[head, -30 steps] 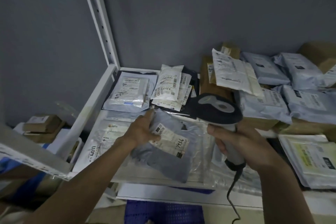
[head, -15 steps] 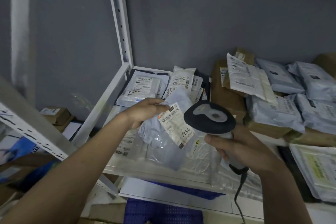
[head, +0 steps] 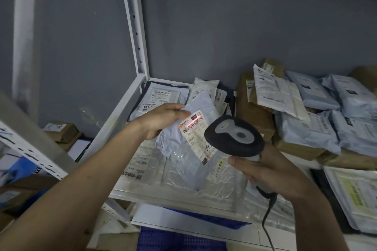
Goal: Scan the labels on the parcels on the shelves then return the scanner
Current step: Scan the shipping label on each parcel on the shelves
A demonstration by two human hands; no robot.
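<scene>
Lifted higher since a second ago, the grey poly-mailer parcel [head: 179,138] now hangs tilted above the shelf [head: 163,195], pinched by the left hand [head: 163,120]. A red scan line crosses its label [head: 196,134]'s barcode. Right hand [head: 271,173] grips the barcode scanner [head: 234,136]. Behind, another label reads "49-6".

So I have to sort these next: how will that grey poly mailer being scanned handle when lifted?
The grey mailer probably flops: it creases and sags below the left hand, which pinches its top corner. It looks light, since a pinch holds it up. Its glossy film may slip, so the label could tilt away from the scanner.
</scene>
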